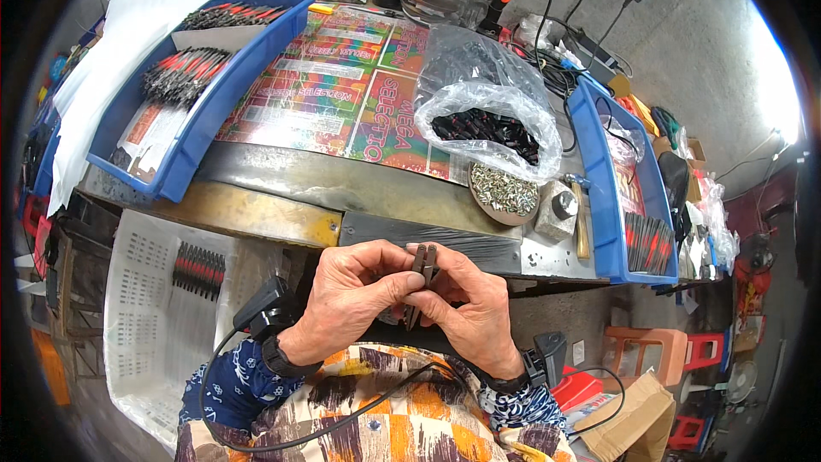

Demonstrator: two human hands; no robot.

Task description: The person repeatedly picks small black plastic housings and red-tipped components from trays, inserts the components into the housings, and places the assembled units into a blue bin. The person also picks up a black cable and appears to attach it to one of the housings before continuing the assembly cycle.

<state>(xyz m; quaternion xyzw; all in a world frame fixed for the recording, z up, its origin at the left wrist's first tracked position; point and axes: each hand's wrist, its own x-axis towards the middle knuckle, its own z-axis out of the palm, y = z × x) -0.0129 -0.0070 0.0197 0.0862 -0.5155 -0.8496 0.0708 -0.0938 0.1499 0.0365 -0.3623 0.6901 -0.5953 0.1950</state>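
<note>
In front of my body, just below the bench edge, my hands meet over slim dark metal pieces [425,262]. Two narrow ends stand side by side above the fingers, and a pointed part shows below them. The thumb and fingers of my left hand [349,295] pinch the pieces from one side. My right hand [469,306] grips them from the other, its fingertips partly hiding them. What exactly they are, I cannot tell. Closest on the bench are a round bowl [475,196] of small metal parts and a clear plastic bag [547,154] of black parts.
A blue tray [192,150] with bundles of black-and-red pieces stands at left; another blue tray [605,205] stands at right. Below left is a white plastic basket [128,342]. A greyish block [554,221] and a brush [583,239] sit near the bench edge. Cables hang at the back.
</note>
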